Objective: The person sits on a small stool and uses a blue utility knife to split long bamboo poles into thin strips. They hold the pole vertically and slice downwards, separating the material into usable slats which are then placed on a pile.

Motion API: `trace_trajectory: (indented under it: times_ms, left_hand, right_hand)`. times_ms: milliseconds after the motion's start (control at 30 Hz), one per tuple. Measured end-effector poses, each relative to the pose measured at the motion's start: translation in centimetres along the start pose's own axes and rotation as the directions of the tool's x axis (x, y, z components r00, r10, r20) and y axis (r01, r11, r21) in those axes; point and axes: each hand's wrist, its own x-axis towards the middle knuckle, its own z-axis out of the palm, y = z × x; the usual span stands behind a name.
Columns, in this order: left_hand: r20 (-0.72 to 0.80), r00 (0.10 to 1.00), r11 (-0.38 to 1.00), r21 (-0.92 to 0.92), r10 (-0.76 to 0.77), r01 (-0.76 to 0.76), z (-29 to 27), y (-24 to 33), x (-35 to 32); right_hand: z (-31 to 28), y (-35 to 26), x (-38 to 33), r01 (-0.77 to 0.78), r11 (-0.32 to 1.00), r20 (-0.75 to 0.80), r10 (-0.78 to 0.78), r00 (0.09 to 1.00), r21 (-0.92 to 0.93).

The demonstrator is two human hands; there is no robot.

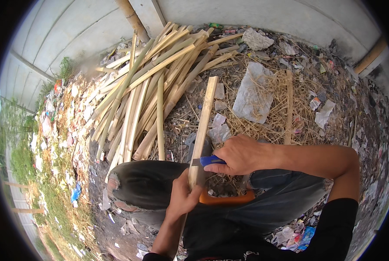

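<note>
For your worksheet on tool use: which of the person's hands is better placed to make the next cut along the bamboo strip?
The right hand: it grips the blue-handled knife with the blade against the bamboo strip. The left hand is wrapped around the strip's lower part, steadying it.

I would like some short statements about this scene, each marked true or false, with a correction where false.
1. The right hand holds a knife with a blue handle. True.
2. The left hand grips a metal pipe. False: it grips a bamboo strip.
3. A pile of bamboo strips lies on the ground ahead. True.
4. The ground is clean tile. False: it is dirt strewn with litter and dry straw.
</note>
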Motion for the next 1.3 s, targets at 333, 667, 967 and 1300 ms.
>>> trace_trajectory:
  times_ms: [333,667,967,1300]
  left_hand:
    - [0.028,1.0,0.996,-0.093,0.013,-0.01,0.2,0.7,0.0]
    - [0.216,0.976,0.985,-0.157,-0.04,0.076,-0.6,-1.4,-0.9]
    - [0.024,0.999,0.999,-0.007,0.038,-0.037,1.5,-0.5,0.2]
    - [-0.01,0.998,0.996,0.074,-0.059,0.059,1.6,1.0,0.7]
  right_hand:
    - [-3.4,1.1,-0.6,-0.117,0.992,-0.048,0.115,0.992,-0.039]
    - [-10.5,10.7,-0.8,-0.306,0.93,-0.502,0.368,0.783,0.206]
    - [-5.5,4.0,0.5,-0.055,0.781,-0.391,0.372,0.842,0.623]
    - [-3.0,0.7,0.9,-0.251,0.908,-0.202,0.329,0.922,0.336]
